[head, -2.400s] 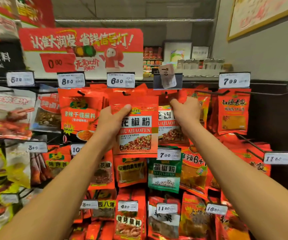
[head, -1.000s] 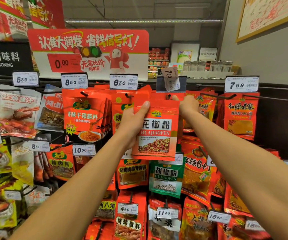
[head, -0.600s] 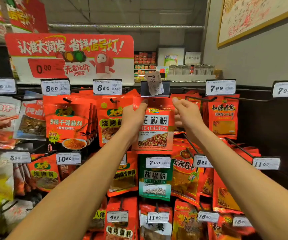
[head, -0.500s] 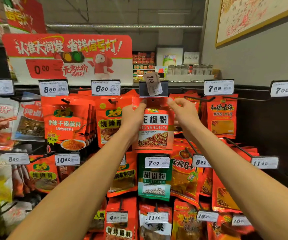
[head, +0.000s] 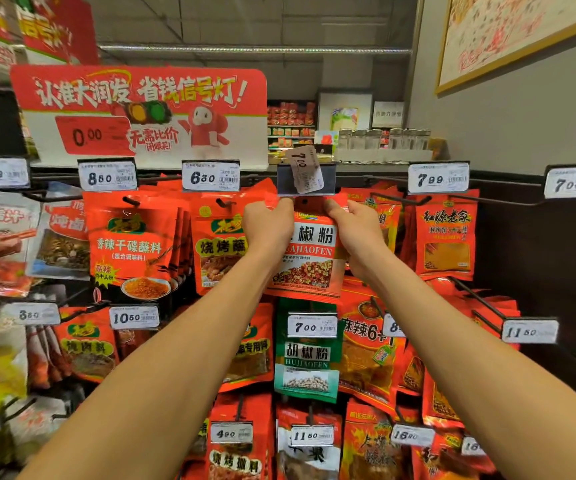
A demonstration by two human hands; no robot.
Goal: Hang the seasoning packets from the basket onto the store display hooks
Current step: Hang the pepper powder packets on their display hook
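I have both arms raised to the top row of the display. My left hand (head: 268,221) pinches the upper left corner of the red packet (head: 309,261) marked HUAJIAOFEN, and my right hand (head: 356,227) pinches its upper right corner, so the fingers of both hands are clamped on the packet's top edge. The packet hangs upright between my hands, face toward me, its top strip just under the dark price holder (head: 305,178) with a crooked 7.00 tag (head: 305,166) stuck in it. There is a dark spot at the packet's top centre, right below that holder; I cannot tell whether the hook already passes through the hole there.

To the left of my left hand hangs an orange-red packet (head: 219,247) under the 6.30 tag (head: 210,175), and further left a stack of red packets (head: 134,247) under the 8.50 tag (head: 107,176). To the right of my right hand more red packets (head: 444,233) hang under the 7.99 tag (head: 438,178). Straight below the held packet a green packet (head: 305,362) hangs behind another 7.00 tag (head: 312,326). Above the row stands a red and white sign (head: 141,112) showing 0.00. A bare black hook (head: 501,200) sticks out at the far right, near a 7.00 tag (head: 575,182).
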